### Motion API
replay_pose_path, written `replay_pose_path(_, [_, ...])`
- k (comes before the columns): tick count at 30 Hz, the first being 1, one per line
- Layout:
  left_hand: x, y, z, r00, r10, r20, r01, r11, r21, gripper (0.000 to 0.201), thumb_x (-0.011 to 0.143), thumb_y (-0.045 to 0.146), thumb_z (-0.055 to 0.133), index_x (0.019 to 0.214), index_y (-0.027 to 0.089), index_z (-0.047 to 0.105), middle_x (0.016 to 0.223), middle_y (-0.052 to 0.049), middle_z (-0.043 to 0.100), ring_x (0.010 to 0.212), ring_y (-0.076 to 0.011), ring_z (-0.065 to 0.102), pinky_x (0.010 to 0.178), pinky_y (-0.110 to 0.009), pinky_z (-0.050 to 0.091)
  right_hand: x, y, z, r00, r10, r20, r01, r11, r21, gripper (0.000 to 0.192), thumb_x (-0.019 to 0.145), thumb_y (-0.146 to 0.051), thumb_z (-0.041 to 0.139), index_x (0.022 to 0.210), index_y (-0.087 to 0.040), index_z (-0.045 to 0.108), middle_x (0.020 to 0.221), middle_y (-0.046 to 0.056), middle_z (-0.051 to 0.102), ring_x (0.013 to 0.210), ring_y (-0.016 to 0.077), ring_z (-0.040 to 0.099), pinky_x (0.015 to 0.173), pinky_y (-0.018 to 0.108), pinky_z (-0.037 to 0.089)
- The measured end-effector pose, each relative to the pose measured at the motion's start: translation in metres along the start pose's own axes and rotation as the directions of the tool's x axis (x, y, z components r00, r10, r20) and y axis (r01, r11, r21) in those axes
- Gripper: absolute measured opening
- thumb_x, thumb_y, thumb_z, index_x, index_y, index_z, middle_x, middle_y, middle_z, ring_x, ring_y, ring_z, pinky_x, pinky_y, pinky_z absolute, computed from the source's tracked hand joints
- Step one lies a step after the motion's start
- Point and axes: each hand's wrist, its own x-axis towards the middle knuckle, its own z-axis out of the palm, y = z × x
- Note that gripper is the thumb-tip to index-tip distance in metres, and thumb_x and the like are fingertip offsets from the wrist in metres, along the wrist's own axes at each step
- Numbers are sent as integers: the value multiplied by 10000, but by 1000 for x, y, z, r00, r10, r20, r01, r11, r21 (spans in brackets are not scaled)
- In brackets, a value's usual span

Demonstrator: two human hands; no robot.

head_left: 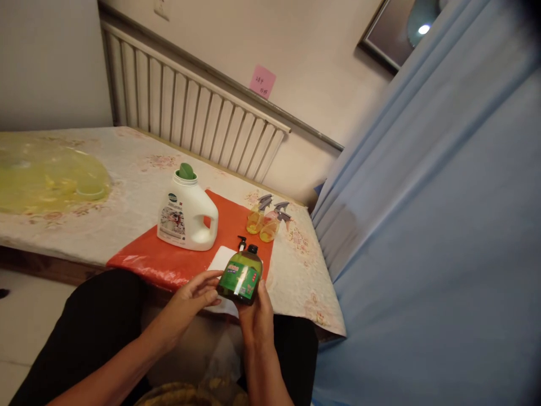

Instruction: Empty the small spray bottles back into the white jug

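Right grip: the right hand cups the base of a small round bottle of green liquid with a green and red label and a black cap, fingers closed around its lower end from below.
Left grip: the left hand is partly curled, its fingertips resting against the bottle's left side; it steadies the bottle more than it clasps it.
Bottle: held tilted, cap pointing away from the person, in the air just over the near edge of the table, above the person's lap.
Under the bottle: a white sheet lies on the table, mostly hidden by the bottle and hands.
Just behind the cap: a small black pump head stands up; what it belongs to cannot be told.
Mat: a shiny orange-red plastic mat covers the near part of the floral tablecloth.
Jug: a white plastic detergent jug with a handle and a green cap stands upright on the mat, left of the bottle and apart from it.
Sprayers: two small clear spray bottles of yellow liquid with grey triggers lie side by side near the mat's far right corner.
Far left: a pale yellow translucent plastic cover lies on the table.
Surroundings: a white ribbed radiator behind the table, a pink sticky note on the wall, a blue curtain at right.
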Motion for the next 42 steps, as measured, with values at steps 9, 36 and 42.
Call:
replay_pose_path(9, [0, -1, 0, 998, -36, -48, 34, 998, -48, 393, 792, 333, 694, 1170, 242, 635, 1246, -69, 662, 1101, -265, 628, 849, -335, 540, -1, 3, -1, 997, -66, 33, 69, 994, -87, 413, 915, -370, 558, 1270, -159, 563, 1227, 128, 644, 1105, 256, 620, 973, 450, 456])
replay_pose_path(36, [1, -9, -7, 1000, -13, 18, 15, 993, -117, 557, 742, 342, 750, 1237, 215, 528, 1315, -119, 604, 1221, -300, 552, 983, -405, 457, -5, 14, -6, 995, -101, -17, 92, 955, -281, 650, 760, -328, 740, 1346, -172, 504, 1256, 104, 636, 1239, 275, 534, 1022, 430, 433])
replay_pose_path(42, [4, -14, -8, 998, 8, -58, -8, 1000, 2, 678, 643, 361, 808, 1236, 231, 505, 1250, -107, 647, 1207, -319, 564, 949, -395, 487, -7, 12, -3, 998, -56, 32, 63, 955, -289, 606, 790, -340, 718, 1331, -167, 505, 1202, 101, 664, 1280, 266, 506, 1070, 434, 392])
